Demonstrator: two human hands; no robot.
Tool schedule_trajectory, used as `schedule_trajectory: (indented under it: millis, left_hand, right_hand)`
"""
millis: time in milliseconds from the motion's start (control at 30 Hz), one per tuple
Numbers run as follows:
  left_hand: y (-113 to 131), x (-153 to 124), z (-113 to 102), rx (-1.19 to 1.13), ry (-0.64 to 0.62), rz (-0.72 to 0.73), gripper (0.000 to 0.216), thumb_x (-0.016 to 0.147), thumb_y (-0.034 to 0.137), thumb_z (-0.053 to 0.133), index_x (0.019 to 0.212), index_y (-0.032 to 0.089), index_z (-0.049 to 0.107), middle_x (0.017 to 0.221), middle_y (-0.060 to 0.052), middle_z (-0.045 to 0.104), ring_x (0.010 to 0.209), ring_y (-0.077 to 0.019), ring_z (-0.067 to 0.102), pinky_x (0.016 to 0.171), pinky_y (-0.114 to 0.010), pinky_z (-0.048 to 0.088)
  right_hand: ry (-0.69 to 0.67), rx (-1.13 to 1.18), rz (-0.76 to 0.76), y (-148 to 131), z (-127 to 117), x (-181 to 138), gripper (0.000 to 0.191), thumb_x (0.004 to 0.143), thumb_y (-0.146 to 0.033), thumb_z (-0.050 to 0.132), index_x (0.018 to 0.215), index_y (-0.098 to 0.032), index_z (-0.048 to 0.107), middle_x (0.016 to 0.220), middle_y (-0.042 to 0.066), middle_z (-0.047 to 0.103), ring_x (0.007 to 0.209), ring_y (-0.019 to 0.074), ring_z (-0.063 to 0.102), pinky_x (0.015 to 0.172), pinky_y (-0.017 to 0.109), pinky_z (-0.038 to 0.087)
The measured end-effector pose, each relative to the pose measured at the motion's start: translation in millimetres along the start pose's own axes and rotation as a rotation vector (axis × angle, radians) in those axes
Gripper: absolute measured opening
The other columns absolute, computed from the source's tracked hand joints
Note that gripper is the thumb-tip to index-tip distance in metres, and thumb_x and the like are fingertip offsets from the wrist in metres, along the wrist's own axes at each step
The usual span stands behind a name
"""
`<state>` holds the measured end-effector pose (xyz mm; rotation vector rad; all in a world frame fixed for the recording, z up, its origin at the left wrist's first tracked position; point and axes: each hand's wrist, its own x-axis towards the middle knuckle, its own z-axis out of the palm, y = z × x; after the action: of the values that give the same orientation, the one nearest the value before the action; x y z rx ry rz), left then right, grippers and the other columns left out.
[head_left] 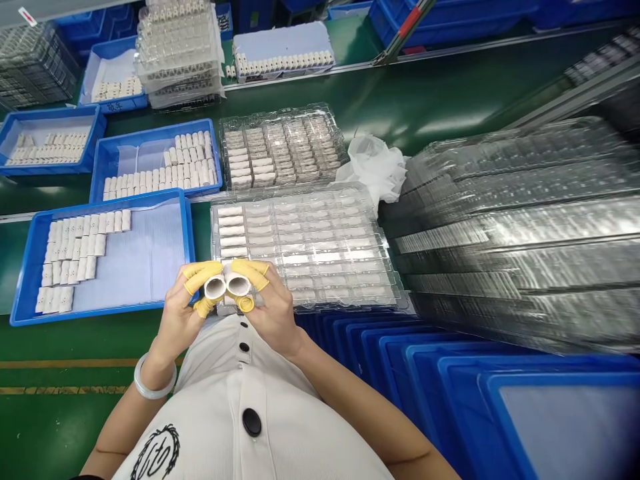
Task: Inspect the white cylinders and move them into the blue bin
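Observation:
Yellow finger cots cover the thumb and fingertips of both my hands. My left hand (185,300) pinches a short white hollow tube (215,287), its open end facing me. Right beside it, a second white tube (239,285) is gripped by my right hand (270,303); the two tubes are side by side and seem to touch. Behind them lies a clear plastic blister tray (320,243) with rows of slots and several white tubes in its left column. To the left, a blue bin (187,233) lined with a white sheet holds rows of white tubes (75,240).
Further back are another blister tray (285,147) and a blue bin of tubes (160,160). A crumpled white plastic bag (377,167) sits right of the trays. Tall stacked clear trays (525,233) stand at the right, above nested blue bins (450,360).

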<state>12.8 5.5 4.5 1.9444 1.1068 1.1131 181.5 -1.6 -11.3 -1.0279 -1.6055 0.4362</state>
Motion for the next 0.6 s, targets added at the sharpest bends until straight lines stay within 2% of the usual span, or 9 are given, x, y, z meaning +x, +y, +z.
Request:
schedule_trajectory:
  millis: [267, 433, 533, 600]
  left_hand:
    - [3.6, -3.0, 0.3, -0.043, -0.008, -0.091, 0.041, 0.083, 0.015, 0.063, 0.121, 0.030, 0.062, 0.115, -0.008, 0.064, 0.109, -0.0228, 0.056, 0.093, -0.040, 0.047]
    - [6.0, -2.3, -1.5, -0.105, 0.004, -0.175, 0.032, 0.080, 0.022, 0.068, 0.112, 0.027, 0.068, 0.111, -0.008, 0.066, 0.106, -0.0238, 0.057, 0.093, -0.040, 0.046]
    - [9.1, -1.1, -1.4, -0.326, -0.028, -0.377, 0.030, 0.077, 0.028, 0.071, 0.107, 0.023, 0.070, 0.107, -0.008, 0.068, 0.102, -0.0234, 0.060, 0.091, -0.037, 0.047]
    - [11.5, 0.0, 0.1, -0.582, -0.037, -0.592, 0.032, 0.077, 0.034, 0.072, 0.106, 0.020, 0.069, 0.101, -0.008, 0.069, 0.096, -0.0229, 0.063, 0.086, -0.036, 0.051]
  right_hand:
    - [-0.026, 0.011, 0.063, -1.1, -1.6, -5.2, 0.044, 0.086, -0.011, 0.056, 0.126, -0.029, 0.054, 0.110, 0.008, 0.064, 0.102, 0.0220, 0.061, 0.085, 0.039, 0.053]
    - [-0.042, 0.048, 0.156, -4.3, -3.0, -7.4, 0.035, 0.086, -0.016, 0.058, 0.119, -0.027, 0.059, 0.109, 0.008, 0.065, 0.101, 0.0222, 0.060, 0.086, 0.040, 0.051]
    - [-0.079, 0.159, 0.318, -9.6, -7.0, -4.2, 0.026, 0.082, -0.021, 0.064, 0.108, -0.023, 0.063, 0.099, 0.007, 0.065, 0.092, 0.0206, 0.060, 0.082, 0.038, 0.051]
    - [-0.142, 0.379, 0.570, -13.5, -10.8, 0.1, 0.024, 0.080, -0.027, 0.066, 0.103, -0.020, 0.064, 0.092, 0.005, 0.066, 0.079, 0.0171, 0.060, 0.072, 0.033, 0.052]
